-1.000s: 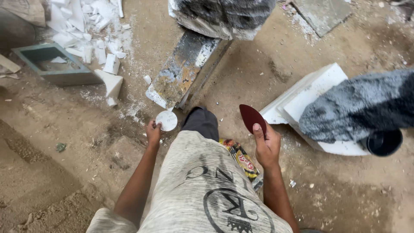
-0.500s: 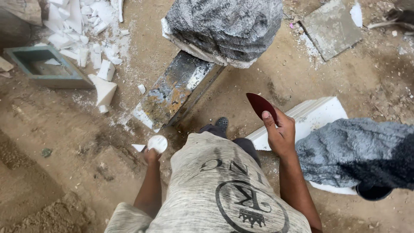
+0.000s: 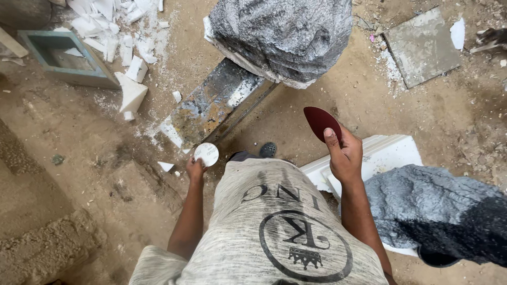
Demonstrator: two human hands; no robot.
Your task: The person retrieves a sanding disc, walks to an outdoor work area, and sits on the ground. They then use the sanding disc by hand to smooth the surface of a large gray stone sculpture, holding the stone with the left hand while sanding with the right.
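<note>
I look down over my grey printed shirt at a dirt floor. My left hand [image 3: 194, 169] grips a small white round disc [image 3: 206, 154] at waist height. My right hand [image 3: 344, 155] is raised in front of me and pinches a dark red round disc [image 3: 320, 122] by its lower edge, thumb on its face. The two discs are apart, roughly a forearm's length between them. The toe of my dark shoe [image 3: 268, 149] shows between my hands.
A grey rough rock-like form [image 3: 285, 34] stands ahead on a white base above a long stained slab [image 3: 211, 105]. A second grey form [image 3: 443, 211] lies right on a white block [image 3: 385, 153]. White foam scraps [image 3: 129, 87] and a teal frame [image 3: 60, 58] lie left; a concrete tile [image 3: 422, 47] far right.
The view has moved forward, bringing the grey form ahead into sight. My right hand has lifted the red disc higher and rightward. My left hand keeps the white disc near my waist.
</note>
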